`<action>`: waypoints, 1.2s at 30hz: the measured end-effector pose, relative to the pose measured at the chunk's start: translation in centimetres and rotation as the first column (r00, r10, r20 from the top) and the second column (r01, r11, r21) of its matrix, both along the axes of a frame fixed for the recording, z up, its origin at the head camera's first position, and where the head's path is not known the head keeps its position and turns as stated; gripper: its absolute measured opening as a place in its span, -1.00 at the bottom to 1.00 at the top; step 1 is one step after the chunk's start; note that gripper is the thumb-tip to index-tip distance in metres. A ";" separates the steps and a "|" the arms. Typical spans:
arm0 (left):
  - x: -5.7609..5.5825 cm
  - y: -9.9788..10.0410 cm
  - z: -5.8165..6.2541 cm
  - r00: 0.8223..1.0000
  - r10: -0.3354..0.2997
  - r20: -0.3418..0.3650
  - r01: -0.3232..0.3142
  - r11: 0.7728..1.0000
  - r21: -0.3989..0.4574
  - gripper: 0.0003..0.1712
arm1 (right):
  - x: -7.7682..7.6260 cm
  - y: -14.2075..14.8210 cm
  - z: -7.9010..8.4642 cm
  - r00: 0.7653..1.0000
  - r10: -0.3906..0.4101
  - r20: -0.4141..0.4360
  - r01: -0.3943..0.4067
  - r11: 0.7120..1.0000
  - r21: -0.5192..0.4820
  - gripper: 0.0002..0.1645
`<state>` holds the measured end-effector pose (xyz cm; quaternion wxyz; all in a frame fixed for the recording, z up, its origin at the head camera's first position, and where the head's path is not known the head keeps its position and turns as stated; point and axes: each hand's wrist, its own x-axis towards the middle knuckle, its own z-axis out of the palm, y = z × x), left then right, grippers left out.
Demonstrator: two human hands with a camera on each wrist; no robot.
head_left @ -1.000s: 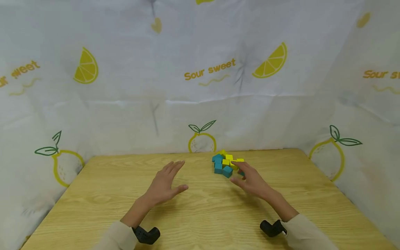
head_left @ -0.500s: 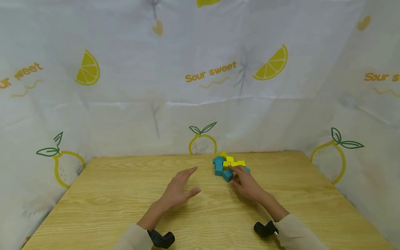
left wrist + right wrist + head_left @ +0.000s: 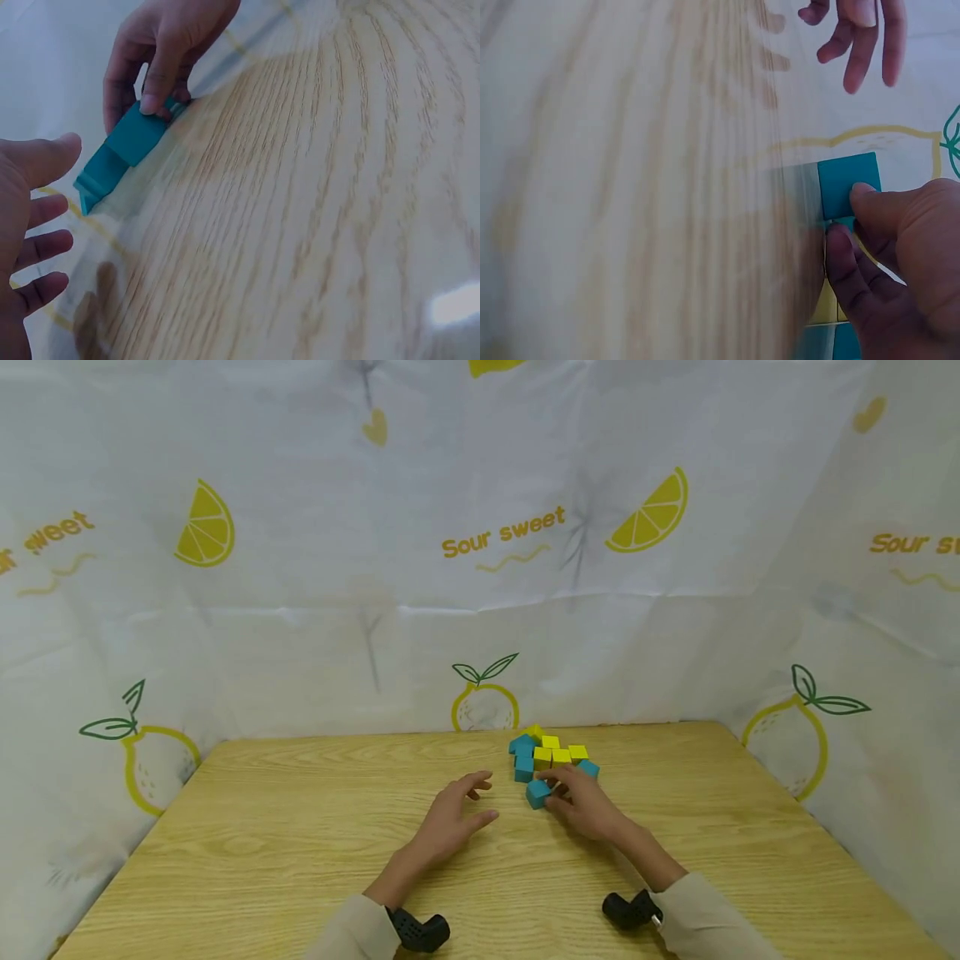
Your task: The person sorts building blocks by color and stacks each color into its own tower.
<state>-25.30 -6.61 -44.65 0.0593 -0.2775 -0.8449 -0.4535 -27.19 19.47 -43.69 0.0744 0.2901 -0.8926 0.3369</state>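
A blue-green cube (image 3: 537, 794) lies in front of the block cluster, with the thumb and fingers of my right hand (image 3: 588, 808) pinching its right side. From the right wrist, the thumb presses one face of that cube (image 3: 841, 184). My left hand (image 3: 446, 822) hovers left of the cube over the table, fingers loosely bent and thumb apart, holding nothing. Behind are several yellow cubes (image 3: 543, 759), a blue block (image 3: 523, 768) and a blue roof-shaped piece (image 3: 521, 743). Another blue block (image 3: 589, 768) shows partly behind the right hand.
The wood-grain table (image 3: 285, 860) carries the cluster near its back edge. A white curtain (image 3: 337, 552) printed with lemons closes off the back and both sides. Each wrist wears a black camera mount.
My right hand has drawn the blue cube toward the front and slightly left, away from the cluster. The left hand has moved right, nearer to it, its fingers bending more.
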 end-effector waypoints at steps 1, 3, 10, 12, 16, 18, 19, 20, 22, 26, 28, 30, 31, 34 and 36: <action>0.0 0.1 0.0 1.000 0.004 0.002 -0.004 1.000 0.009 -0.37 | 0.1 -0.1 0.0 1.000 0.008 0.005 -0.008 1.000 -0.010 -0.58; 0.0 0.2 -0.1 1.000 0.013 0.008 -0.013 1.000 0.021 -0.41 | 0.2 -0.3 0.0 1.000 0.021 0.021 -0.020 0.999 -0.031 -0.58; -0.1 0.2 -0.6 0.998 0.060 0.030 -0.059 0.998 -0.012 -0.44 | 0.5 -1.7 0.1 0.997 0.041 0.069 -0.036 0.997 -0.070 -0.60; -0.1 0.0 -0.7 0.997 0.070 0.027 -0.069 0.997 -0.033 -0.42 | 0.6 -2.2 0.1 0.995 0.054 0.081 -0.047 0.996 -0.079 -0.60; 0.0 -0.5 -0.9 0.995 0.097 0.000 -0.097 0.994 -0.058 -0.42 | 0.6 -3.4 -0.1 0.991 0.066 0.119 -0.054 0.993 -0.102 -0.60; 0.0 -0.8 -1.2 0.993 0.115 -0.010 -0.115 0.992 -0.059 -0.42 | 0.7 -4.0 -0.3 0.989 0.062 0.133 -0.046 0.992 -0.118 -0.61; 0.1 -1.0 -1.3 0.992 0.124 -0.011 -0.124 0.991 -0.059 -0.43 | 0.8 -4.3 -0.4 0.988 0.057 0.144 -0.039 0.992 -0.123 -0.62; 0.2 -1.2 -1.4 0.991 0.132 -0.009 -0.132 0.989 -0.063 -0.42 | 0.9 -4.6 -0.5 0.986 0.055 0.159 -0.035 0.991 -0.130 -0.63; 0.4 -1.6 -1.5 0.990 0.143 -0.008 -0.143 0.987 -0.066 -0.42 | 1.0 -5.1 -0.7 0.981 0.054 0.186 -0.028 0.990 -0.142 -0.63; 0.7 -2.5 -1.3 0.986 0.169 -0.014 -0.169 0.982 -0.081 -0.41 | 1.1 -6.0 -1.0 0.974 0.055 0.219 -0.017 0.985 -0.171 -0.63; 0.7 -2.9 -1.0 0.984 0.176 -0.023 -0.178 0.981 -0.074 -0.42 | 1.0 -6.4 -1.1 0.975 0.054 0.214 -0.013 0.982 -0.189 -0.63; 0.6 -3.2 -0.7 0.983 0.180 -0.034 -0.182 0.981 -0.066 -0.43 | 0.9 -6.8 -1.0 0.977 0.053 0.206 -0.009 0.978 -0.209 -0.63; 0.6 -3.4 -0.7 0.983 0.179 -0.033 -0.181 0.982 -0.059 -0.43 | 0.9 -7.0 -1.1 0.977 0.053 0.205 -0.007 0.976 -0.218 -0.64; 0.6 -3.9 -0.7 0.984 0.176 -0.030 -0.177 0.983 -0.057 -0.44 | 1.0 -7.6 -1.2 0.978 0.049 0.204 0.001 0.971 -0.239 -0.65; 0.6 -4.2 -0.8 0.985 0.173 -0.026 -0.174 0.983 -0.057 -0.44 | 1.0 -8.0 -1.2 0.978 0.049 0.203 0.003 0.969 -0.248 -0.65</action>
